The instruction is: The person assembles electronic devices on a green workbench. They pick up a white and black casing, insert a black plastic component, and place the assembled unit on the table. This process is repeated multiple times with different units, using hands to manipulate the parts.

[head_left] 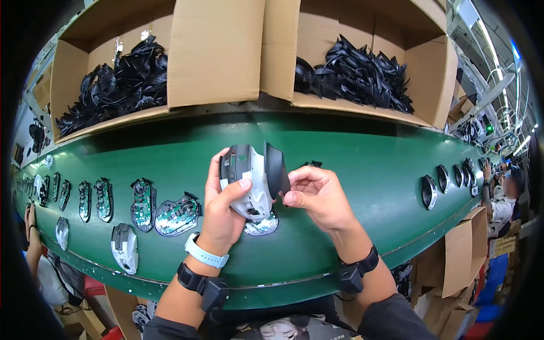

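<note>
My left hand (220, 214) is wrapped round a grey-and-black computer mouse shell (256, 184), raised above the green bench surface. A curved black side panel (276, 170) stands against the right flank of the shell. Thumb and fingers of my right hand (318, 198) pinch the panel's right edge; the fingertips are partly hidden. Beneath the shell lies a mouse base (264, 225), mostly covered by the shell and my left hand. Another grey-and-black mouse shell (124, 248) rests on the surface left of my left wrist.
Several mouse bases with green circuit boards (178, 215) line the left side. More mouse parts (429, 191) lie at the right. Two cardboard boxes (215, 54) of black panels (362, 73) stand along the far edge. Another person's hand (32, 224) is at far left; a person (504, 195) sits at far right.
</note>
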A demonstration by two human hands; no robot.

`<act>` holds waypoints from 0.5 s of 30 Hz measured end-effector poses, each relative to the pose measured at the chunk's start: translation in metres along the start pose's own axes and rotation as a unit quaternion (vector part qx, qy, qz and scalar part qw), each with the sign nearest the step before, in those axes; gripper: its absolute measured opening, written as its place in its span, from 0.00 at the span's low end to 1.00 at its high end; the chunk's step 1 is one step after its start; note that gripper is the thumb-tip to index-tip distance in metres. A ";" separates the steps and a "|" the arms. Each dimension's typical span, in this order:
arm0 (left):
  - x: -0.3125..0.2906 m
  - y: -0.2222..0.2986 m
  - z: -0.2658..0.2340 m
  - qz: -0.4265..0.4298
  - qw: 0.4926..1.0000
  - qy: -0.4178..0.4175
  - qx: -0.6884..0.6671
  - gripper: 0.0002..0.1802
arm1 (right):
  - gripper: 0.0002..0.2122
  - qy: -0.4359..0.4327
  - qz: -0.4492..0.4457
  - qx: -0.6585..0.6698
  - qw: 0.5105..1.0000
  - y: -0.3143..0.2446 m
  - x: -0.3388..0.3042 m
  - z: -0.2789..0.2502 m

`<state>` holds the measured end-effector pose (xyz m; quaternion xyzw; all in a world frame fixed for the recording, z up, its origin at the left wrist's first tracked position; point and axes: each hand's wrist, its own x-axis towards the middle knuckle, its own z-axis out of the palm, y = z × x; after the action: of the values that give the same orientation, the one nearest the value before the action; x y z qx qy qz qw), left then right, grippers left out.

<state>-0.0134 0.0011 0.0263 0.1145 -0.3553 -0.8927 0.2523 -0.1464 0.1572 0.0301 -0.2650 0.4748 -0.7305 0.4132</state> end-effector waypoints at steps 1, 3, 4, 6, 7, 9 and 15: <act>0.000 -0.002 -0.001 0.003 1.000 0.013 0.018 0.37 | 0.14 -0.013 -0.014 0.043 0.999 0.004 0.000 0.000; 0.001 -0.007 0.000 0.031 0.999 0.019 0.014 0.36 | 0.13 0.022 -0.011 0.026 0.999 0.013 0.001 0.006; 0.000 -0.007 0.002 0.033 0.999 0.020 0.004 0.35 | 0.13 0.038 -0.010 0.015 0.999 0.015 0.001 0.008; -0.001 -0.008 0.002 0.036 0.999 0.023 -0.004 0.34 | 0.12 0.036 0.008 0.037 0.999 0.016 0.003 0.010; -0.001 -0.008 0.001 0.038 0.999 0.027 -0.002 0.34 | 0.12 0.034 0.016 0.048 0.998 0.016 0.004 0.011; -0.002 -0.008 0.002 0.050 0.998 0.038 0.005 0.34 | 0.11 0.036 0.041 0.039 0.998 0.021 0.004 0.007; -0.002 -0.007 -0.002 0.056 0.997 0.040 0.024 0.33 | 0.11 0.052 0.079 0.031 0.995 0.017 0.006 0.020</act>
<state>-0.0138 0.0054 0.0204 0.1364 -0.3719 -0.8631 0.3132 -0.1280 0.1386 0.0226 -0.1753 0.4927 -0.7225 0.4523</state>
